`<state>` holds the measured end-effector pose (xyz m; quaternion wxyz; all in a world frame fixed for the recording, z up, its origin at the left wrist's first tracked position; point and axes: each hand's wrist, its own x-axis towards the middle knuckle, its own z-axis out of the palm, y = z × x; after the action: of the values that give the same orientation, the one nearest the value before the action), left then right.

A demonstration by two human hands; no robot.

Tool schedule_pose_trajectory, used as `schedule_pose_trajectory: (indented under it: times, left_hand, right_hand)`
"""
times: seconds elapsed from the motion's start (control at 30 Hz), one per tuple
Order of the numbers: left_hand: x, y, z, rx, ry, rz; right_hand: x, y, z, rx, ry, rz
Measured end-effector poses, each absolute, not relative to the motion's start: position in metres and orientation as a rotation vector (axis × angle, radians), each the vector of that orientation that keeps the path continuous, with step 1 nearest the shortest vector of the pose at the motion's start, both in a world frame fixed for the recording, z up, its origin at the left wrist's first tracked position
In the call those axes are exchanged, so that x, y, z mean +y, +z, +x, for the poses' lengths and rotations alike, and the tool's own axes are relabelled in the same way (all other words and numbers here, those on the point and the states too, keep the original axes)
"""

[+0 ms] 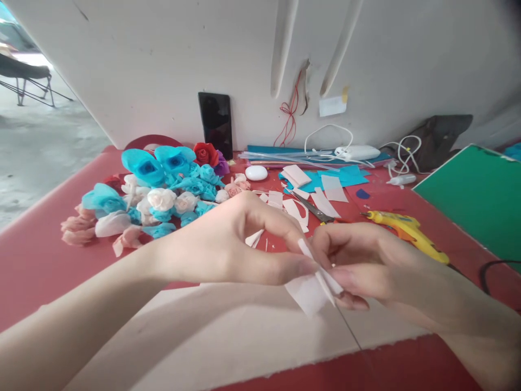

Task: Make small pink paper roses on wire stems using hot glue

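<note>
A small piece of thin white crepe-like paper (pixel 308 294) is pinched between my two hands, partly rolled or folded at its right side. My left hand (pixel 244 241) grips it between thumb and forefinger from the left. From the right, my right hand (pixel 368 266) closes on the same paper with thumb and fingers. A thin dark wire (pixel 349 328) runs down and to the right from the rolled part; its upper end is hidden in the paper and fingers. Just beneath lies a large pale sheet (pixel 195 326) on the red table (pixel 431 364).
Blue, white and pink paper flowers (pixel 163 198) crowd the left. Behind my hands lie paper scraps (pixel 334 189) and scissors (pixel 311 208). A yellow glue gun (pixel 409 231) and a green board (pixel 476 201) are at right. A phone (pixel 215 125) leans on the wall.
</note>
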<state>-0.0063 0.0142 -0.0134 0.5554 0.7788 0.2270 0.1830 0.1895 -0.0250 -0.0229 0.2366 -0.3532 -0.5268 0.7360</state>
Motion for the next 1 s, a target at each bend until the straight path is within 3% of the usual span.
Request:
schedule_pose_trajectory:
  times: [1.0]
  left_hand:
    - [0.016,-0.018,-0.008,0.611,0.335,1.811]
  right_hand:
    - [-0.022,-0.036,0.196,-1.485,2.034,-1.051]
